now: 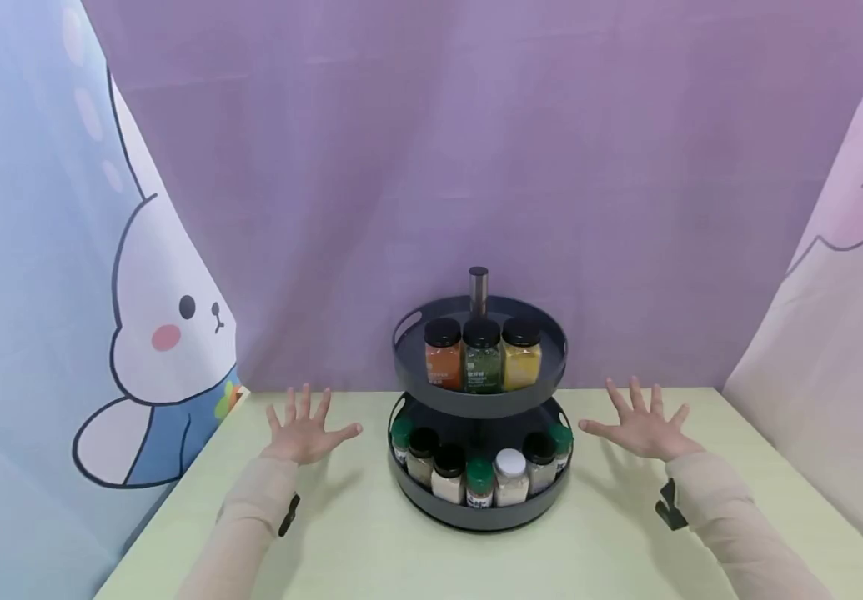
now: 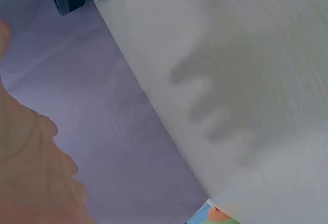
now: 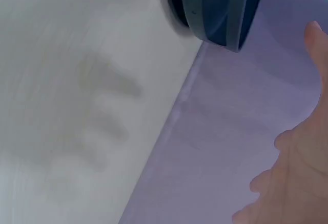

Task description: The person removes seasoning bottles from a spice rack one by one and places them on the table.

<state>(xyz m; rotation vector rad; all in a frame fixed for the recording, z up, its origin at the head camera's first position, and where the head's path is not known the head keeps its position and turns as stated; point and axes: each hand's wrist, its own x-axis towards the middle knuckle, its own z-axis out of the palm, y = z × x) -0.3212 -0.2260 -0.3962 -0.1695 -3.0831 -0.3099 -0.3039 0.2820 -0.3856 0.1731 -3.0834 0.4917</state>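
Observation:
A dark grey two-tier round rack (image 1: 479, 404) stands on the table, a metal post rising from its top. Its upper tray carries three black-lidded spice jars: an orange jar (image 1: 444, 365), a green jar (image 1: 483, 367) and a yellow jar (image 1: 521, 365). Around the lower tray sit several jars with green, black or white lids, among them a white-lidded jar (image 1: 511, 479). To the rack's left my left hand (image 1: 307, 435) spreads its fingers, touching nothing. My right hand (image 1: 641, 427) mirrors it on the other side, fingers straight and spread. Both hands cast shadows on the table.
The pale table (image 1: 356, 550) runs back to a purple curtain (image 1: 476, 167). At the left hangs a blue cloth (image 1: 18, 292) with a cartoon rabbit, and at the right a pink and white cloth (image 1: 844, 358). Dark straps circle both wrists.

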